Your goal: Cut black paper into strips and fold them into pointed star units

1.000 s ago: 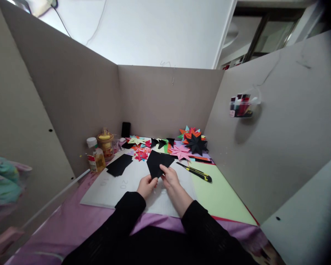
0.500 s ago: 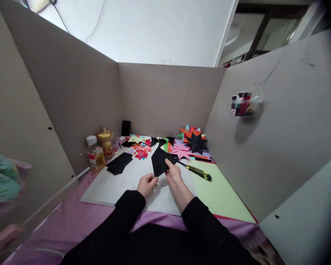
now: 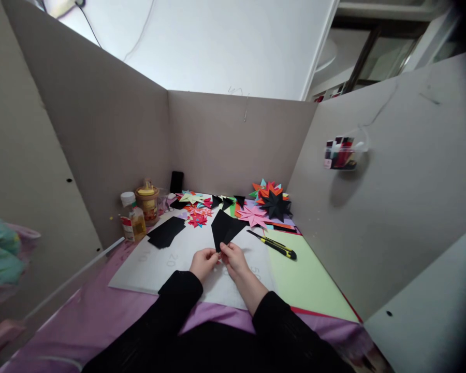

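Note:
A sheet of black paper [image 3: 224, 228], partly folded, stands tilted above the white mat [image 3: 135, 277]. My left hand [image 3: 204, 264] pinches its lower corner. Close beside it, my right hand [image 3: 233, 257] grips the same corner, thumb on top; the fingers beneath are partly hidden. Left of my hands lies a stack of black paper pieces [image 3: 166, 232]. To the right rests a yellow and black utility knife [image 3: 275, 246], its blade end toward the paper.
Folded paper stars lie at the back: a pink one [image 3: 253, 215], a black one [image 3: 275, 205], a red one [image 3: 198, 219]. An amber bottle [image 3: 139, 223] and a brown jar [image 3: 147, 204] stand left. Light green paper [image 3: 314, 280] covers the right side. Grey panels [image 3: 241, 140] enclose the table.
My right hand has moved from the paper's right side down to its bottom corner, beside my left hand. The paper now shows a folded flap on its right.

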